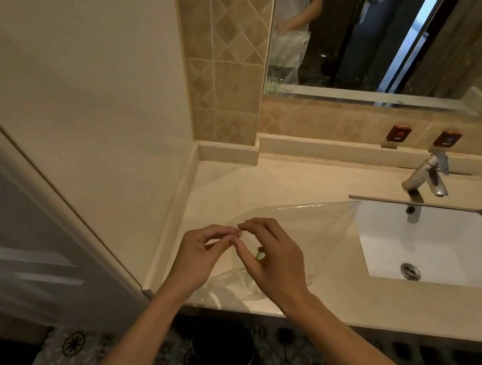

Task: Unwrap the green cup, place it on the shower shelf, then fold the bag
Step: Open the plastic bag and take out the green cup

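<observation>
Hands meeting fingertip to fingertip over the counter (264,185): left hand (200,256) and right hand (269,258) are both pinching the clear bag (316,227), which is spreading toward the sink (431,237).

The bag (307,228), pinched at its edge between the fingertips (236,234) of both hands, is thin clear plastic film, glossy and creased, with bright glints along its far fold. Under the fingers, the countertop (234,189) looks like smooth polished cream stone. To the right of the fingers, the sink basin (424,237) is glossy white ceramic and the faucet (424,178) shiny chromed metal. Beyond the fingers, the wall tiles (222,93) are tan, faintly mottled, semi-matt.
</observation>
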